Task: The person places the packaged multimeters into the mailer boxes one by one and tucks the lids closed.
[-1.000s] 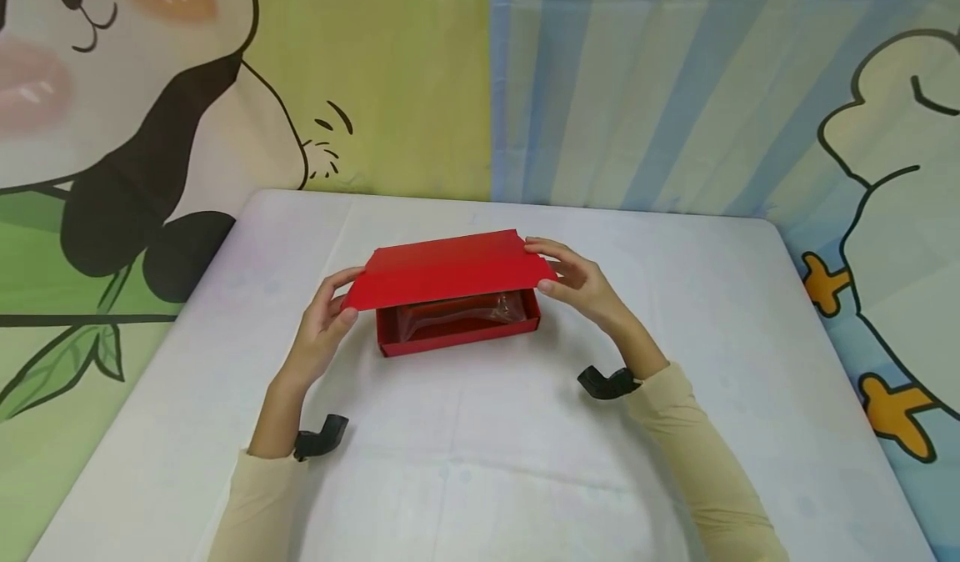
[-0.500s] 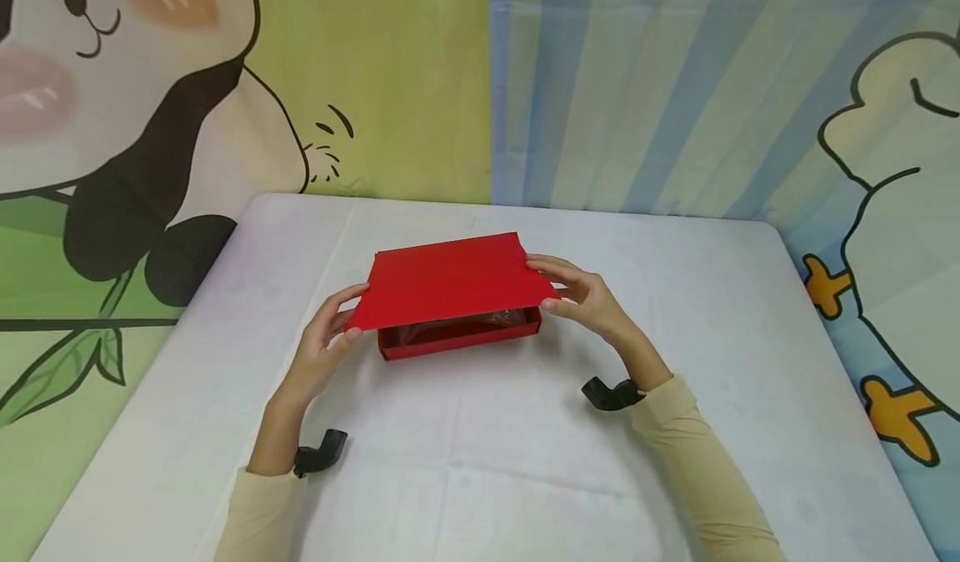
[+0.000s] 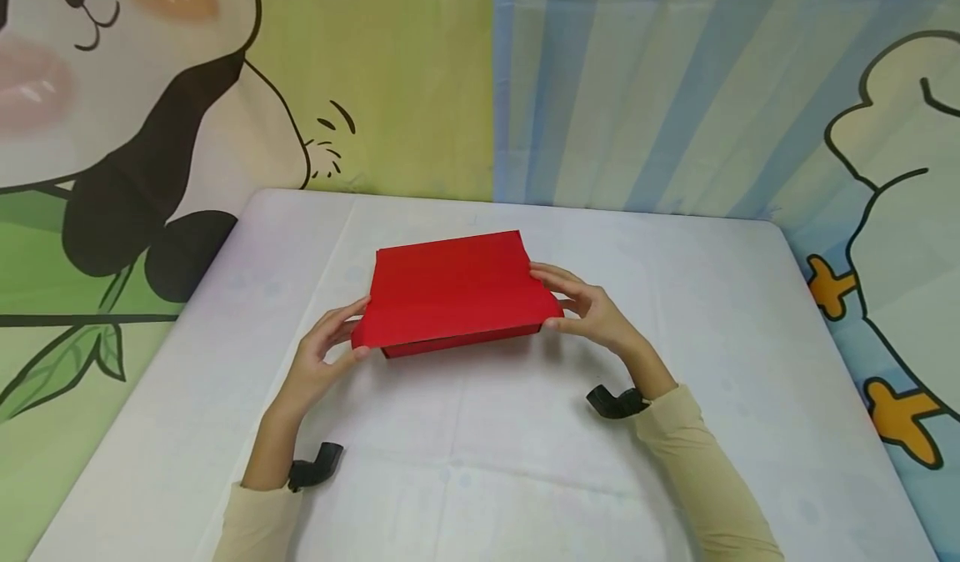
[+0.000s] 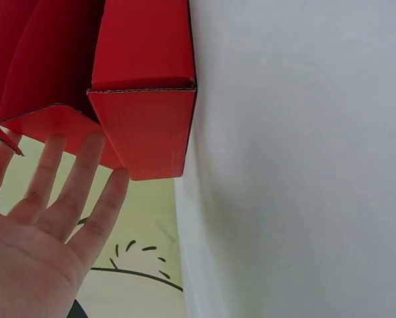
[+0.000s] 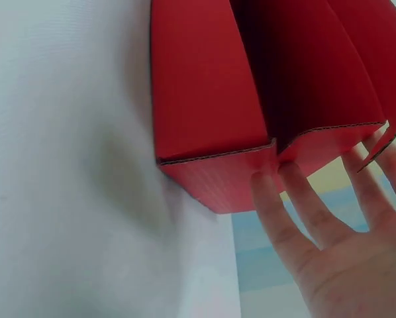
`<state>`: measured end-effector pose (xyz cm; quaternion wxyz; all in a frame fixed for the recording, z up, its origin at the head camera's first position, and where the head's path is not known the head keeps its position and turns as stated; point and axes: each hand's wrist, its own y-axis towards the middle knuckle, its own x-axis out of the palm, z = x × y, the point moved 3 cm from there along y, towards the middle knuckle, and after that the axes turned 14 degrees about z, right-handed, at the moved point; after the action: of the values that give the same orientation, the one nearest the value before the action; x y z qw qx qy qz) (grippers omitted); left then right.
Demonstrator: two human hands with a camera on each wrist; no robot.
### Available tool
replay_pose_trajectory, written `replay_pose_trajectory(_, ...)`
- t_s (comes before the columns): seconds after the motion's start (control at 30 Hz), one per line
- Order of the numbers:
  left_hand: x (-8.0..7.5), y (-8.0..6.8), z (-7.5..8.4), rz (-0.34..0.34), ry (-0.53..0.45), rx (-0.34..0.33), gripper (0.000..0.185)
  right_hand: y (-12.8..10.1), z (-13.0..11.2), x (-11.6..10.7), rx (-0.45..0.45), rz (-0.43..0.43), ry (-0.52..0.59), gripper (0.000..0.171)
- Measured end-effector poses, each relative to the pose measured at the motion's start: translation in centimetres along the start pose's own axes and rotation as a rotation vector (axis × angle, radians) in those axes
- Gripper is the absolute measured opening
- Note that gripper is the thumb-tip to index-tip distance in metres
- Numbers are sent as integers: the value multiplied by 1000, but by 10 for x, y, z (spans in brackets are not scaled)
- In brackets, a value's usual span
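Over a box, hands touch its lid

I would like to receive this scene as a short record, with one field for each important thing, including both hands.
Box: red cardboard, on the white table
Lid: red, lowered over the box but not fully shut; wrist views show a gap
Inside: hidden in the head view, only dark in the wrist views
Left hand: fingertips at the lid's left end
Right hand: fingertips at the lid's right end
Sleeves: beige
Backdrop: cartoon print
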<state>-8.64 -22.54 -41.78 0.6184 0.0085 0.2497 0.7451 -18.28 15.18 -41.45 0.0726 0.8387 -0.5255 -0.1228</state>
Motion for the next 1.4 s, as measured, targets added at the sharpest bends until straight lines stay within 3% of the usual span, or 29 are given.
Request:
replay_pose_trajectory(0.2, 1, -9, 20, 7, 23, 4, 68, -6, 3, 3, 16, -11, 69, 52)
replay_pose_trajectory(0.4, 5, -13, 35, 19, 16, 40, 68, -11, 3, 5, 17, 58, 62, 44)
replay_pose_trajectory(0.6, 10, -17, 33, 44, 1, 16, 63, -18, 12, 7, 24, 169, 37, 40)
replay_pose_trajectory(0.73, 12, -19, 29, 61, -13, 33, 58, -22, 18, 9, -14, 226, 74, 39)
replay_pose_trajectory(0.93, 12, -21, 26, 89, -20, 85, 50, -21, 28, 17, -91, 239, 96, 38)
replay_pose_trajectory(1.17, 15, -24, 18, 75, -20, 67, 45, -26, 34, 20, -110, 280, 101, 37)
replay_pose_trajectory(1.4, 18, -24, 22, 74, 24, 63, 39, -29, 38, 22, -89, 320, 55, 35)
